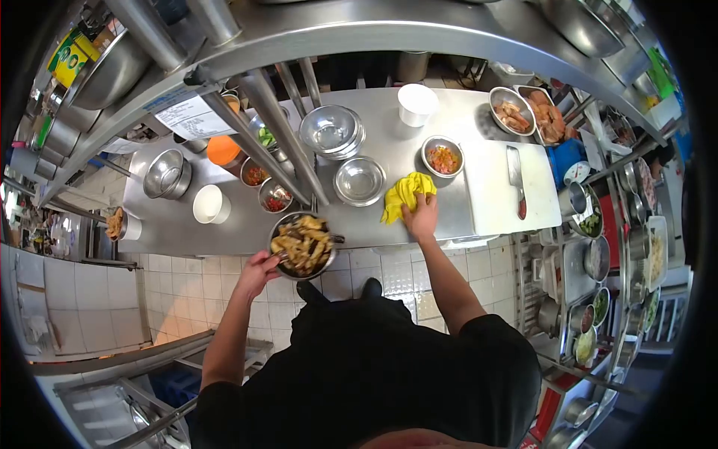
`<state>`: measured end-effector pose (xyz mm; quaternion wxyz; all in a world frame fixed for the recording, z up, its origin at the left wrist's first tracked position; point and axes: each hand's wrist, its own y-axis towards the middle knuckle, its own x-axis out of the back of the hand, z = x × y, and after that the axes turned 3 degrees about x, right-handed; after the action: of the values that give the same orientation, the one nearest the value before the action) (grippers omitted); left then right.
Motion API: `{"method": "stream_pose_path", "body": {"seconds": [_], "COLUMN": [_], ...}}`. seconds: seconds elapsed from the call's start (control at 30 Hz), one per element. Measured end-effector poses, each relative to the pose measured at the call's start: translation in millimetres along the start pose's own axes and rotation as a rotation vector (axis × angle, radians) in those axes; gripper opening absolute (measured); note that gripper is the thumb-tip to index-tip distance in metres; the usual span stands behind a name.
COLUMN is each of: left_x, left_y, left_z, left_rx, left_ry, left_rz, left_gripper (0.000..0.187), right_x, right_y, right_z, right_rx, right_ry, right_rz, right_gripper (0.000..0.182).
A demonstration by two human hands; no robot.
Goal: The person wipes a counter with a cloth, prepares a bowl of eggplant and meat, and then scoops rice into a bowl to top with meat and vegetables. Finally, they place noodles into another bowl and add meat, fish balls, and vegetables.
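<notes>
My left hand (259, 271) is closed on the left edge of a round metal bowl (329, 262), at the table's front edge. Brown and yellow food strips (303, 243) fill it, and a short dark piece sticks out on its right side. On the steel table, my right hand (421, 217) has its fingers closed on a crumpled yellow cloth (407, 193). Just left of the cloth sits a shallow steel bowl (360, 181). A bowl of chopped red and orange food (443, 157) stands behind the cloth. To the right, a knife (516, 179) lies on a white cutting board (486, 202).
Steel shelf posts (273, 127) rise in front of me, under an overhead shelf (374, 37). Stacked steel bowls (331, 131), a white tub (417, 105) and a white cup (212, 204) stand on the table. Racks with food trays (587, 262) line the right side.
</notes>
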<state>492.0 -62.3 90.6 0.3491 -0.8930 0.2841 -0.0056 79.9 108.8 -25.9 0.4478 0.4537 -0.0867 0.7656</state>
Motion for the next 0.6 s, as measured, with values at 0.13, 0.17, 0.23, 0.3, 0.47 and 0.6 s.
{"method": "stream_pose_path", "body": {"seconds": [0.13, 0.17, 0.23, 0.3, 0.47, 0.6], "left_x": [-78, -100, -153, -201, -274, -288], "left_y": [55, 77, 101, 123, 193, 206], "left_z": [-5, 3, 8, 19, 74, 89], "left_rx": [0.015, 0.031, 0.035, 0.042, 0.010, 0.028], "left_ry": [0.089, 0.045, -0.019, -0.040, -0.091, -0.093], "left_rz": [0.191, 0.252, 0.328, 0.345, 0.222, 0.134], "left_gripper": [0.008, 0.009, 0.011, 0.014, 0.022, 0.029], "right_x": [28, 44, 71, 88, 104, 140], "right_y": [-1, -2, 4, 7, -7, -21], "right_z": [-48, -64, -90, -95, -104, -39], "right_rx": [-0.116, -0.144, -0.169, -0.123, -0.028, -0.102], "right_ry": [-0.008, -0.091, -0.287, -0.380, -0.059, -0.062], "right_rz": [0.157, 0.144, 0.172, 0.197, -0.215, -0.335], "right_gripper": [0.042, 0.041, 0.042, 0.049, 0.074, 0.062]}}
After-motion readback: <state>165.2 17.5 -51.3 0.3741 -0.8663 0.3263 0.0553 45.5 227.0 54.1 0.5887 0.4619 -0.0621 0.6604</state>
